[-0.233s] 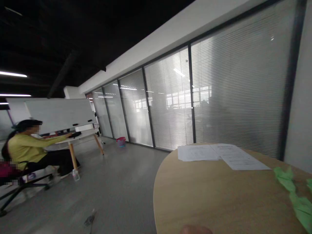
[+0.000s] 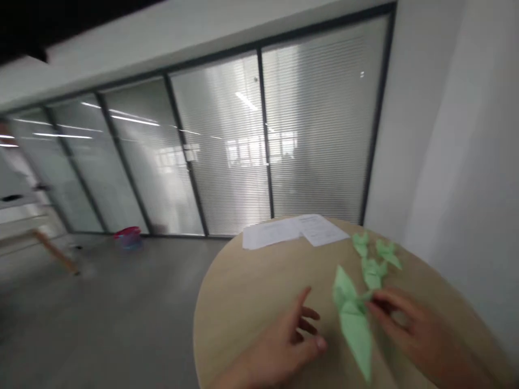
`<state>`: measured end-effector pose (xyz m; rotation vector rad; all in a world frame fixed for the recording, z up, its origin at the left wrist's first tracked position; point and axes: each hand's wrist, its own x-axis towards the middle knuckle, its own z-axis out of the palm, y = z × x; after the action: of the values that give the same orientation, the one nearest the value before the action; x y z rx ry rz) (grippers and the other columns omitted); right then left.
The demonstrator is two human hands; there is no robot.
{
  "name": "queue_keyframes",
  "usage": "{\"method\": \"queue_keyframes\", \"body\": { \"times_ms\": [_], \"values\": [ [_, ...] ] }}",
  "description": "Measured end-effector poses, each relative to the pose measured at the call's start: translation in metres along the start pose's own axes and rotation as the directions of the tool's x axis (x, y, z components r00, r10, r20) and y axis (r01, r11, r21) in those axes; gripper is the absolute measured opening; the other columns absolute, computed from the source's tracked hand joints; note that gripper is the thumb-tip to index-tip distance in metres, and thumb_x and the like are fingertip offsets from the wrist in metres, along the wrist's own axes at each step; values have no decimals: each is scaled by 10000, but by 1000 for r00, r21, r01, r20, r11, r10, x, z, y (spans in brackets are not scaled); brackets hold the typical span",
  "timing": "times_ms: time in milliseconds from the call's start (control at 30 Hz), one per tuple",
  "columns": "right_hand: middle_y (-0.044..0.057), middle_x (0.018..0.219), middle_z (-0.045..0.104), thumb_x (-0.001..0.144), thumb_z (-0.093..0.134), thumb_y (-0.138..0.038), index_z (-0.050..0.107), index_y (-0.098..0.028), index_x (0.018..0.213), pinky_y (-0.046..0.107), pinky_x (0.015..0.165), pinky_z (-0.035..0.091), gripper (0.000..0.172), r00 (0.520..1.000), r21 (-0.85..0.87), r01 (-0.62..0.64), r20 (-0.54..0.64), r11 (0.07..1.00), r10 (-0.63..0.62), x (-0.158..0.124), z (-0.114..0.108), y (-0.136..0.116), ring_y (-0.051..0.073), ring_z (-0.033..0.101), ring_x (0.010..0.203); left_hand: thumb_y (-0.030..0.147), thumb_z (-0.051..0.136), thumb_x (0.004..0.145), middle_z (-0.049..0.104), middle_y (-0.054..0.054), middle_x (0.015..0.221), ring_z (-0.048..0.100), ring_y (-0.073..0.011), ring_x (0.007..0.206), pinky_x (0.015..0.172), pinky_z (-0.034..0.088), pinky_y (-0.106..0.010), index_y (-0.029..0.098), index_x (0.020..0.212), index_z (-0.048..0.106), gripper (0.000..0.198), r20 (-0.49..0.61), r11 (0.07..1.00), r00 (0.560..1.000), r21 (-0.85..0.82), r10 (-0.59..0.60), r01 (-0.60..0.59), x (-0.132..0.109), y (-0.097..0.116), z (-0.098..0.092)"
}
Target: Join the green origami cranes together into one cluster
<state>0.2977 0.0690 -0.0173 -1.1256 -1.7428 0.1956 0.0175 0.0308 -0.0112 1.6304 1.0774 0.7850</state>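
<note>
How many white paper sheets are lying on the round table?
2: one sheet at the table's far edge, the other sheet just right of it, overlapping. More could lie hidden beneath.

On the round wooden bench (image 2: 243,302), the right hand (image 2: 409,324) pinches a folded green paper figure (image 2: 352,319). The left hand (image 2: 284,340) lies open just beside it. Smaller green paper figures (image 2: 375,259) and white sheets (image 2: 292,229) lie beyond it.

Round wooden table (image 2: 251,302) (white sheets (image 2: 294,230), green paper figures (image 2: 367,270))
</note>
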Motion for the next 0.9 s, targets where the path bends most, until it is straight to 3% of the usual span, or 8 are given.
{"method": "queue_keyframes", "body": {
  "times_ms": [100,233,400,467,533,667,767,900],
  "values": [
    [55,880,656,929,486,-396,722,-200,903,169,742,489,308,986,-17,-41,160,999,43,-2,24,-19,88,598,783,494,719,818,647,-110,1172,618,-239,1003,916,461,-398,262,1571,229,928,12,961,1000,-277,22,-18,31,-8,5],
    [30,855,638,923,534,-346,712,-184,904,154,758,432,241,956,-10,-130,264,992,128,4,58,-32,63,563,795,426,809,759,687,-54,981,634,-222,919,819,468,-325,245,1552,279,971,-49,874,999,-486,-18,-8,60,-16,5],
    [42,951,652,926,525,-438,641,-212,1248,137,696,443,411,903,122,-212,403,970,147,27,66,-6,52,581,766,388,859,699,709,-62,918,662,-204,770,680,485,-278,220,1480,412,916,-167,793,973,-609,-159,25,81,-34,1],
    [50,947,651,930,493,-488,541,-207,1388,149,651,440,540,930,90,-273,281,958,238,44,60,23,50,556,689,353,826,730,709,-66,891,667,-201,727,636,500,-276,209,1451,451,826,-232,745,945,-667,-232,19,85,-43,-5],
    [74,1020,647,925,462,-525,523,-193,1403,170,671,450,586,942,5,-335,0,942,335,59,53,61,78,585,769,318,759,789,702,-65,870,664,-188,704,602,509,-265,190,1425,483,705,-304,721,903,-693,-303,9,86,-49,-16],
    [95,1084,620,865,470,-609,478,-185,1448,216,709,443,721,847,-124,-469,-342,874,406,65,44,134,121,575,824,310,683,846,695,-53,862,657,-165,704,608,530,-254,177,1398,511,593,-376,718,855,-696,-356,-8,85,-49,-41],
    [96,992,616,805,488,-662,426,-148,1497,213,679,394,864,823,-165,-540,-310,826,476,54,46,168,111,531,737,309,665,841,695,-51,847,659,-173,694,582,528,-257,172,1414,493,614,-401,724,853,-689,-334,-40,85,-46,-48],
    [52,839,591,725,534,-702,448,-141,1478,207,672,362,944,812,-195,-584,-125,788,571,45,53,187,107,500,686,281,689,791,711,-46,866,682,-194,696,528,496,-249,216,1452,446,708,-387,713,885,-694,-258,-96,89,-53,-44]
  ]
}}
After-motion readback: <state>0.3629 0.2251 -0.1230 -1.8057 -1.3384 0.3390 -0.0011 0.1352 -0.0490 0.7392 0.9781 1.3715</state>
